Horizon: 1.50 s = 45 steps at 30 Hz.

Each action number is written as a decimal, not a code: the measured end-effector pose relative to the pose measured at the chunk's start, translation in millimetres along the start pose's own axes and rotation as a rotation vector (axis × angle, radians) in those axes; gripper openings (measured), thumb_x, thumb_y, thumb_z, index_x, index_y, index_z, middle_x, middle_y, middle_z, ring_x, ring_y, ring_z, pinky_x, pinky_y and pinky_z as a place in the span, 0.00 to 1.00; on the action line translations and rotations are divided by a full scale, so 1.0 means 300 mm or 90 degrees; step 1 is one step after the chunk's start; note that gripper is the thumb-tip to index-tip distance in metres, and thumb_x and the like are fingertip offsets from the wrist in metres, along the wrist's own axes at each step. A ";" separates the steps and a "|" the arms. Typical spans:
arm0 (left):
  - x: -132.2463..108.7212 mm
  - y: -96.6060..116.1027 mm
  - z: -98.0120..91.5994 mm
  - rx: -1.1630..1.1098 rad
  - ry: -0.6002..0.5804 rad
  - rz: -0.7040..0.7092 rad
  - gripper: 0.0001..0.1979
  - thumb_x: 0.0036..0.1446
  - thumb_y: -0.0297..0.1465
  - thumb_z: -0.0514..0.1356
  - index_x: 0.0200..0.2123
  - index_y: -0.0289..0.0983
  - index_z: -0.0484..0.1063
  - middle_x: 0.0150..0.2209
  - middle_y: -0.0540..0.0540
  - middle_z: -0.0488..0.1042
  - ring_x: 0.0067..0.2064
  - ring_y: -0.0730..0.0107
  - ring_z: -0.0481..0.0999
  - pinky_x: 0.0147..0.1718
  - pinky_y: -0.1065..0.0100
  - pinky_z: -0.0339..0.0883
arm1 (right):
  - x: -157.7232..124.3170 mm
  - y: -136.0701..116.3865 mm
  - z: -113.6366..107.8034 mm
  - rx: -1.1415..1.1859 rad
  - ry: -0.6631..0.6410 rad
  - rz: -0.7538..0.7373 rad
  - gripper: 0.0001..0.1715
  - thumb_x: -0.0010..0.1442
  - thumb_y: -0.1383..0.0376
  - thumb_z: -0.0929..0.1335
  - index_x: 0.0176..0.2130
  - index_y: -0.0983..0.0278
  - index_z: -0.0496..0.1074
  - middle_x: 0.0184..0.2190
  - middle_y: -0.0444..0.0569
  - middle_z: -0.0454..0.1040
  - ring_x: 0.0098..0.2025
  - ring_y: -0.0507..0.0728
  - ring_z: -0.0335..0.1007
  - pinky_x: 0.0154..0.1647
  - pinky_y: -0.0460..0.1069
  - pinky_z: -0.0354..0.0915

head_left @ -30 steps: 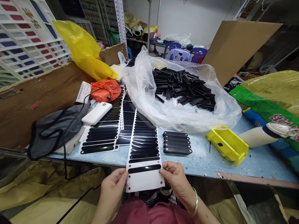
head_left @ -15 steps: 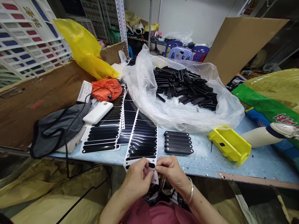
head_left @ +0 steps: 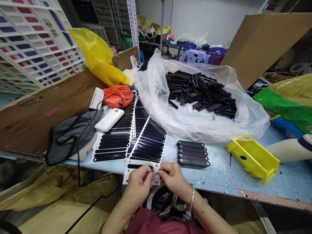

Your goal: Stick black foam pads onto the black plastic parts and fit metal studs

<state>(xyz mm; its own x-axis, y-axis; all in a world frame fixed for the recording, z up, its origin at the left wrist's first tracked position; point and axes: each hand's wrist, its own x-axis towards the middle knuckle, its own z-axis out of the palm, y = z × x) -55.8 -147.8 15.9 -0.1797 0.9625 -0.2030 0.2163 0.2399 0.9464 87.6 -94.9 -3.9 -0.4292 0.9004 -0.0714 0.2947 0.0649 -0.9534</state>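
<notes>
A sheet of black stickers [head_left: 151,138] on white backing lies on the table, its near end hanging past the front edge. My left hand [head_left: 139,182] is closed on the near end of this sheet, thumb against fingers. My right hand [head_left: 173,177] pinches at the sheet's right edge; a small piece between the fingertips cannot be made out. To the right lies a row of several black bars with a mesh pattern [head_left: 193,153]. Behind them, a clear plastic bag [head_left: 202,130] holds a heap of similar black pieces [head_left: 200,92].
More sticker sheets [head_left: 111,143] lie at left, under a white power bank [head_left: 109,120]. Beside them are a red bag [head_left: 119,96] and a grey cloth item [head_left: 70,133]. A yellow bin [head_left: 253,159] and a white bottle [head_left: 285,149] stand at right. A cable [head_left: 78,156] hangs over the edge.
The view has shifted, so the table's things appear farther right. The sheet's near end has swung left and lies flatter, and both hands have moved slightly apart along it.
</notes>
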 end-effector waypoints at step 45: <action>0.034 0.150 0.147 0.177 -0.214 0.414 0.10 0.57 0.27 0.58 0.32 0.40 0.81 0.22 0.48 0.77 0.23 0.71 0.74 0.24 0.73 0.65 | -0.298 -0.048 -0.488 0.111 -0.093 0.133 0.20 0.53 0.53 0.72 0.27 0.68 0.79 0.20 0.44 0.68 0.19 0.48 0.62 0.20 0.43 0.58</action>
<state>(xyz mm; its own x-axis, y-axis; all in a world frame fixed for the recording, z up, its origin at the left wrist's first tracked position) -5.6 -121.7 45.5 0.3561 0.8967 0.2629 0.4190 -0.4047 0.8128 246.7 -113.5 59.1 -0.4969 0.8140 -0.3009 0.2445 -0.2014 -0.9485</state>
